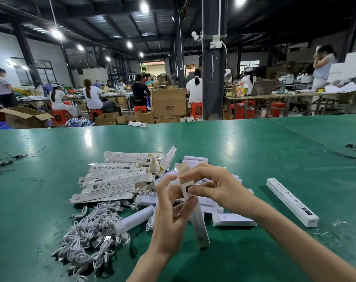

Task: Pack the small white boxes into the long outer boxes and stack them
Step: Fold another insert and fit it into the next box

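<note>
Long outer box (200, 226) in hand: it is raised off the green table (254, 143), tilted with its open end up and away from the person, probably so that the mouth faces the fingers and the contents cannot slide out. The left hand (171, 212) grips the box round its middle, fingers curled across the front. The right hand (213, 188) pinches it near the top, just under the raised brown flap (183, 169), seemingly working on that end. Whether anything is inside cannot be told.

Behind and left lies a loose pile of empty outer boxes (116, 180), flaps open. Small white boxes (233, 219) lie scattered under and beyond the hands. A heap of white USB cables (91, 233) sits near the left forearm. One closed outer box (292, 201) lies alone to the right, well apart from the rest, likely the start of the stack. Once shut, the long outer box would have to pass over the scattered boxes to reach it.
</note>
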Demonstrator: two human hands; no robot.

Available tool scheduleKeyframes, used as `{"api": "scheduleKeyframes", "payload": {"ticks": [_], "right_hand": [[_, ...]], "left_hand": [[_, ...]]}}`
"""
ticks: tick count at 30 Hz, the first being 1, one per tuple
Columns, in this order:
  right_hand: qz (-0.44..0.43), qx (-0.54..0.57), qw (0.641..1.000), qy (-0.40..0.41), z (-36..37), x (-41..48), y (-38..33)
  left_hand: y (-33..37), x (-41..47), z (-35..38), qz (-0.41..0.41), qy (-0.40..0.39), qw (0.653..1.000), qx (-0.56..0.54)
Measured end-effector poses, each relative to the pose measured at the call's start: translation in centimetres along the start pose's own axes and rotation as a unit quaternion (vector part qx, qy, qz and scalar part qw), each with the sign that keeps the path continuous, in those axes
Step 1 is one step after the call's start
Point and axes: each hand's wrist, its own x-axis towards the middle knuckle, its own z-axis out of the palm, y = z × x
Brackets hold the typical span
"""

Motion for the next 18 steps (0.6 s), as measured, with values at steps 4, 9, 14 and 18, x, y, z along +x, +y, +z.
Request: {"api": "scheduleKeyframes", "payload": {"ticks": [4,9,14,18], "right_hand": [[0.008,0.018,1.000,-0.010,-0.4,0.1,0.3],[0.022,0.078,0.996,0.020,-0.7,0.1,0.9],[0.001,0.055,0.999,0.000,-1.0,0.0,0.8],[-0.015,0.035,0.999,-0.013,-1.3,-0.2,0.3]], "left_hand": [[-0.2,0.2,-0.2,-0.011,0.008,1.000,-0.004],[-0.3,0.1,-0.1,-0.018,0.005,1.000,0.010],[-0.2,0.0,-0.1,-0.022,-0.003,1.000,0.000],[0.1,0.1,-0.3,-0.026,0.012,0.999,0.021]]}}
